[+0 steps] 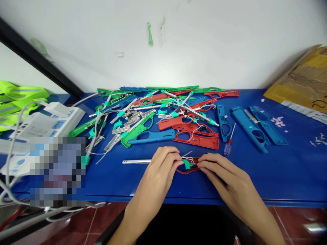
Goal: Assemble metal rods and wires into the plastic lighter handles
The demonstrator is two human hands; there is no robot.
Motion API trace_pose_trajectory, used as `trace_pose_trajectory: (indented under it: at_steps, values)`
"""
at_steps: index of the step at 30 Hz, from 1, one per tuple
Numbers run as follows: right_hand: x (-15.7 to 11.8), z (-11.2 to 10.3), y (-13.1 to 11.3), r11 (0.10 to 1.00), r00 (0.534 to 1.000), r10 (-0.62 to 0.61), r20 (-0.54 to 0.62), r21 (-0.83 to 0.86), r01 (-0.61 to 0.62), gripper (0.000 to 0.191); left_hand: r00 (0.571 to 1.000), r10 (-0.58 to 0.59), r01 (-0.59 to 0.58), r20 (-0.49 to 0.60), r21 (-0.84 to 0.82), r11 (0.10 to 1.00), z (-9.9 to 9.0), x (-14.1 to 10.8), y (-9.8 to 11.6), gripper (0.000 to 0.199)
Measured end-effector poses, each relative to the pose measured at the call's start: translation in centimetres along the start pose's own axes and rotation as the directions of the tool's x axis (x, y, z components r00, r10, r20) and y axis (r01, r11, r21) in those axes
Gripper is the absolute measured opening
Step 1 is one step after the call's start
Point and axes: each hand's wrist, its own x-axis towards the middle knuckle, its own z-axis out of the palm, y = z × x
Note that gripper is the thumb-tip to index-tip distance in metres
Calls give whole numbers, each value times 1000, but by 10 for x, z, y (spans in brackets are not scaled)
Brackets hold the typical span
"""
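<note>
In the head view, a red lighter casing half (184,171) lies on the blue table before me, with a green trigger (188,164) and thin white wires in it. A metal lighter tube (136,162) sticks out leftward from under my left hand (159,166). The fingers of that hand are pinched at the casing's left part, where the tube meets it. My right hand (227,173) has its fingers closed around the casing's right end, by a dark part I cannot make out. My fingertips hide much of both ends.
Behind my hands lies a pile of red, green and blue lighter casings (153,136), tubes and wires. A purple-handled screwdriver (228,147) and blue casing halves (249,127) lie right. A cardboard box (301,81) stands far right, a white power strip (63,124) at left.
</note>
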Motion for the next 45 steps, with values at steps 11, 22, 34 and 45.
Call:
trace_pose_trajectory:
  at_steps: [11, 22, 34, 45]
  values:
    - [4, 2, 0, 998, 999, -44, 10, -35, 45, 17, 996, 31, -34, -83, -33, 999, 4, 1, -3, 17]
    - [8, 3, -1, 1000, 999, -26, 31, -11, 27, 16, 994, 75, -77, -78, -29, 997, 1, 2, -4, 11]
    - [12, 6, -2, 1000, 1000, -6, 15, -26, 6, 16, 996, 67, -72, -52, -116, 991, -1, 2, -7, 16]
    - [14, 1, -2, 1000, 999, -9, 41, 1, 9, 17, 996, 84, -87, -42, -78, 993, -3, -1, 0, 27]
